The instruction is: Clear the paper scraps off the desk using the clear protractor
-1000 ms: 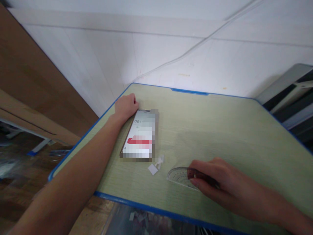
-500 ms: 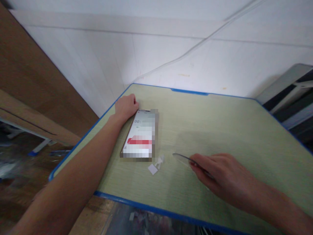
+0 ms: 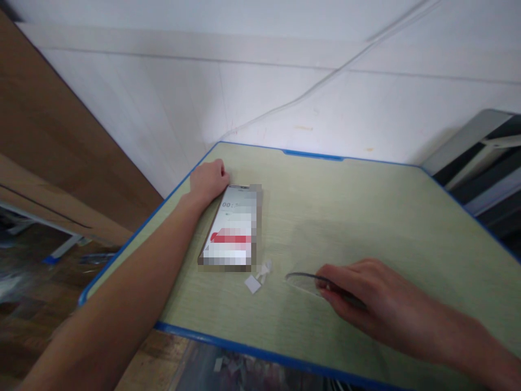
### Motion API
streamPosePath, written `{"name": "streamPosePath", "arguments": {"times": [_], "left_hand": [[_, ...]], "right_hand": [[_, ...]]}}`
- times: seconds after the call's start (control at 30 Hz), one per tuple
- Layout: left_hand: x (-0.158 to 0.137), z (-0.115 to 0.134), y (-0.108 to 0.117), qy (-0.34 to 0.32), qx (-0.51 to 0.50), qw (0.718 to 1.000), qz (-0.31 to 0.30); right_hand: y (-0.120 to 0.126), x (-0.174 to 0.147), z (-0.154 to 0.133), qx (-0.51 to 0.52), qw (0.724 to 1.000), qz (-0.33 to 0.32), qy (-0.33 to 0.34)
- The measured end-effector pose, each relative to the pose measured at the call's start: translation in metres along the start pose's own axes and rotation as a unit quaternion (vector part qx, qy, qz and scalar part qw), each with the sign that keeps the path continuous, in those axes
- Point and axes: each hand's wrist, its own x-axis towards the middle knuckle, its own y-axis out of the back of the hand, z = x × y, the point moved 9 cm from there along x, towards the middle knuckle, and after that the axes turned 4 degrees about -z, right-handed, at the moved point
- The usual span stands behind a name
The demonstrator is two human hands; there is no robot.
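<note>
My left hand (image 3: pixel 208 179) rests as a closed fist on the table's far left part, with no object showing in it. Just beside it lies a phone (image 3: pixel 233 224), screen up and partly blurred out, with digits and a red bar on it. Over the right half of the tabletop, my right hand (image 3: pixel 358 288) pinches a thin clear curved sheet with a dark edge (image 3: pixel 299 278) between thumb and fingers. Its free end points left, and the rest is hidden by the hand. Small white scraps (image 3: pixel 253 284) lie between the phone and this sheet.
The pale green table (image 3: pixel 325 206) has a blue rim and stands against a white wall (image 3: pixel 260 92) with a cable running across it. A brown wooden panel (image 3: pixel 69 114) is on the left, and folded grey-and-dark furniture (image 3: pixel 480 146) leans at the right.
The clear sheet has tilted, its free end dropping closer to the table and showing more of its face. My left hand stays in place, while the view has shifted slightly.
</note>
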Motion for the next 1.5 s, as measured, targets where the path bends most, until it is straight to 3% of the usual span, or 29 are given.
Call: {"name": "streamPosePath", "arguments": {"times": [0.17,0.27,0.33,0.4,0.57,0.67,0.77,0.87,0.97,1.17,1.5], "left_hand": [[0.000,-0.001,-0.001,0.004,0.000,1.000,0.000],[0.001,0.000,-0.001,0.002,0.000,1.000,-0.002],[0.001,0.000,-0.001,0.002,-0.003,1.000,-0.003],[0.000,0.000,-0.001,0.002,-0.006,1.000,-0.004],[-0.001,0.001,0.000,-0.003,-0.002,1.000,-0.008],[-0.001,0.001,0.000,-0.004,-0.003,1.000,-0.005],[0.000,0.001,-0.001,-0.006,-0.008,1.000,-0.003],[0.001,0.000,-0.002,-0.001,-0.016,1.000,-0.007],[0.002,0.000,-0.001,0.000,-0.018,1.000,-0.008],[0.000,-0.001,0.000,0.001,-0.009,1.000,-0.005],[0.003,-0.005,-0.003,0.020,0.018,1.000,-0.010]], "right_hand": [[0.024,-0.012,0.023,0.036,0.999,0.000,-0.030],[0.057,-0.004,0.050,0.118,0.989,0.084,-0.031],[0.078,0.012,0.080,0.099,0.981,0.153,-0.069],[0.087,0.037,0.109,0.062,0.977,0.179,-0.096],[0.079,0.095,0.155,0.012,0.973,0.189,-0.128],[0.068,0.101,0.150,0.011,0.975,0.186,-0.124],[0.056,0.090,0.121,0.020,0.983,0.161,-0.088],[0.044,0.069,0.073,0.056,0.991,0.121,0.023],[0.035,0.046,0.043,0.099,0.989,0.080,0.077],[0.038,0.016,0.047,0.170,0.978,0.087,0.085],[0.023,-0.015,0.057,0.260,0.954,-0.136,0.065]]}}
